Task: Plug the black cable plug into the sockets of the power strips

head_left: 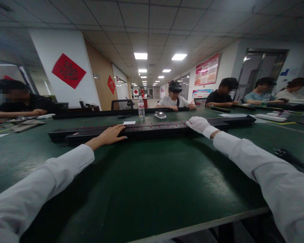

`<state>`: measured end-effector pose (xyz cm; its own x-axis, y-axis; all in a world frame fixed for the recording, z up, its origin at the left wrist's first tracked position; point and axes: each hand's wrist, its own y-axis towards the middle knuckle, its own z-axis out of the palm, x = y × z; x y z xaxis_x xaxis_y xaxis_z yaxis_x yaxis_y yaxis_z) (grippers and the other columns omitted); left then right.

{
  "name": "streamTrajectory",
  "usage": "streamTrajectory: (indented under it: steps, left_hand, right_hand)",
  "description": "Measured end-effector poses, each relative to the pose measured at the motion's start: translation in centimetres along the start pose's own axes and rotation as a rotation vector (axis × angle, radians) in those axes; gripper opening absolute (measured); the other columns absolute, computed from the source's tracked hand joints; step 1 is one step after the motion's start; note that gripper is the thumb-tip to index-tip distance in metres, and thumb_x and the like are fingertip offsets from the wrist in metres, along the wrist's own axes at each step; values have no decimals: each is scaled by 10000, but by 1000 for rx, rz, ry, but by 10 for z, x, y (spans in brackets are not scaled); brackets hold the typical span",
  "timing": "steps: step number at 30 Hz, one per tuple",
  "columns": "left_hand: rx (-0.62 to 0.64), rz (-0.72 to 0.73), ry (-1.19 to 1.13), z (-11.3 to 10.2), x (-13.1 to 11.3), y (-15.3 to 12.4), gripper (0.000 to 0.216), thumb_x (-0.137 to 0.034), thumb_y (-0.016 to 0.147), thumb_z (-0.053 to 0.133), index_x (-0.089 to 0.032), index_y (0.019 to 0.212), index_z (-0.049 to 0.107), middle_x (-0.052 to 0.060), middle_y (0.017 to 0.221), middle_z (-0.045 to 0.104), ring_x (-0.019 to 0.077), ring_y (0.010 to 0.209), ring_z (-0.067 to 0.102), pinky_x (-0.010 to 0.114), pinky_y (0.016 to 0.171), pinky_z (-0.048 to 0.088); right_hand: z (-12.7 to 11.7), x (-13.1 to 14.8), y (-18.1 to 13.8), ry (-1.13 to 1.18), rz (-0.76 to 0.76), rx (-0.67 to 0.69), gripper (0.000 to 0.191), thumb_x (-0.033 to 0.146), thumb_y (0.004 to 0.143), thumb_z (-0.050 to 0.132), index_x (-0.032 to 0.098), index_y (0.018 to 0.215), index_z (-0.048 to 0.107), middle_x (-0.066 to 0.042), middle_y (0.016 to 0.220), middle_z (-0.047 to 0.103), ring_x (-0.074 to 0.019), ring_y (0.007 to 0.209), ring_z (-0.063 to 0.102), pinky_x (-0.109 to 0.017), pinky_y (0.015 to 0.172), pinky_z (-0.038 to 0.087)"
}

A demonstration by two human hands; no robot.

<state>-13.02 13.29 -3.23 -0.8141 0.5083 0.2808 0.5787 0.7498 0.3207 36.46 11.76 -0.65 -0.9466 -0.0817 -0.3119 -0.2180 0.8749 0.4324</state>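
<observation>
Strip (154,128), long, black and red-dotted, spans mid-frame on the green table (142,189); my left hand (111,134) lies flat and open against its near edge, left of centre; my gloved right hand (199,124) drapes over it right of centre, grip unclear; writing on the bottle (141,107) beyond is unreadable.

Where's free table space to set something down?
Free: green table between near edge and the long black bars under left hand and right hand, between both sleeves. Crowded: behind the bars, water bottle, small device, paper; black plug sits right.
</observation>
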Motion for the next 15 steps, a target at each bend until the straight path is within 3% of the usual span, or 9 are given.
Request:
streamTrajectory:
  steps: [6,15]
  left_hand:
    - [-24,130,234,-22,-5,10,595,-598,838,245,-152,1115,525,140,1255,454,278,1095,461,385,895,322]
    - [-35,307,390,-36,-12,31,545,-578,849,252,-173,937,606,136,1077,562,258,1009,490,374,822,317]
  right_hand:
    - [-10,-3,6,-82,-149,71,501,477,867,247,152,986,608,-150,1032,619,-263,988,551,-372,798,364]
    - [-16,-7,35,-143,-114,265,625,643,800,241,207,828,688,-111,918,672,-256,871,606,-387,747,397]
